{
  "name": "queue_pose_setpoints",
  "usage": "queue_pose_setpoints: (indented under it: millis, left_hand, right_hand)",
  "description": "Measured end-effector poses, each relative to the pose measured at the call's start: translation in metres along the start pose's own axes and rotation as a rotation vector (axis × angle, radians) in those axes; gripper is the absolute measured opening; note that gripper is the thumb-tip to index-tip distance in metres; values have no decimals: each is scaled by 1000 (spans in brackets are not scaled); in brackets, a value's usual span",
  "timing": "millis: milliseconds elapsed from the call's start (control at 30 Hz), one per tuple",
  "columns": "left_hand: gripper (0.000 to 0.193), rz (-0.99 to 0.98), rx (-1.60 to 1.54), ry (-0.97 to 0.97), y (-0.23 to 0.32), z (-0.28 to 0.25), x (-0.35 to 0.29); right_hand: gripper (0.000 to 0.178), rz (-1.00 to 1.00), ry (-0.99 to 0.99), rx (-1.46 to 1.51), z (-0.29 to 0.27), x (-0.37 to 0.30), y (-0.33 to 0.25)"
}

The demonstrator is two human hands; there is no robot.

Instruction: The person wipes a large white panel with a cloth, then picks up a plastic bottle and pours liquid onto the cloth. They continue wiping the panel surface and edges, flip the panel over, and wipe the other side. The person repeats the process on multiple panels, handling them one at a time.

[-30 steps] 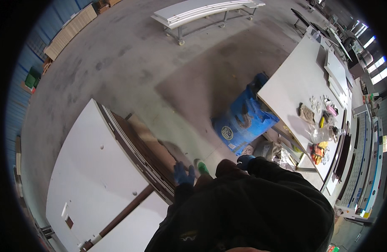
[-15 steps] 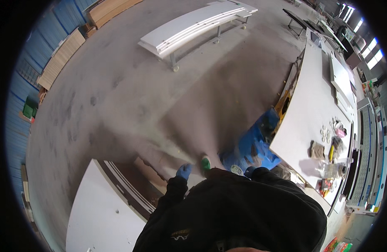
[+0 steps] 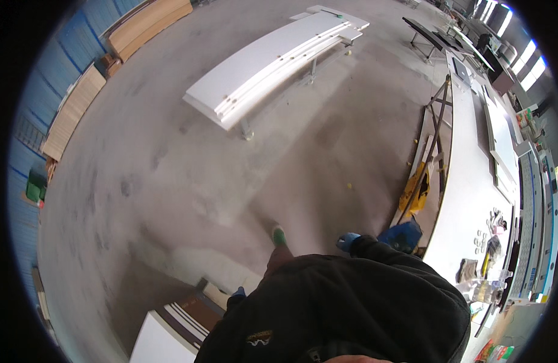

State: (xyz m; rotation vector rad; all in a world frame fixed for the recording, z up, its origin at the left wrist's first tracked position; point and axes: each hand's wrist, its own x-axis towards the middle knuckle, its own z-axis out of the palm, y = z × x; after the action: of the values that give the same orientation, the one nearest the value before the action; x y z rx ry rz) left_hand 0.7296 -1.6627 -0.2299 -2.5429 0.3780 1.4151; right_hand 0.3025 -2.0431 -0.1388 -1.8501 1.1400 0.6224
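My left hand, in a blue glove, shows only as a small piece beside my dark jacket; the sleeve and body hide the rest. It is nearest to the stack of brown and white panels at the lower left. My right hand, also blue-gloved, hangs at the end of a dark sleeve, over the floor and left of a blue plastic bag. Nothing can be made out in either hand, and the fingers are too small to read. One green-and-white shoe is stepping forward.
A rack of long white panels stands ahead on the floor. Along my right runs a white worktable with small parts, a brown bundle and clear bottles. Under its edge are a metal frame and a yellow bag. Boards lean on the blue wall.
I have walked forward: the panel stack has dropped toward the lower edge, and the blue bag now sits lower right. My right hand has swung into fuller view; my left is now mostly hidden.
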Motion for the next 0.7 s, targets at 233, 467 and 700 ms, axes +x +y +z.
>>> queue_pose_setpoints:
  millis: [233,467,700]
  left_hand:
    - [64,284,-257,234,245,-182,91]
    - [58,531,-273,300,568,-316,161]
    - [65,491,-194,286,781,-319,146]
  right_hand:
    - [38,148,79,199,-117,73,-21]
    - [41,91,-101,-19,-201,176,69]
    - [48,366,-146,-25,-424,259,150]
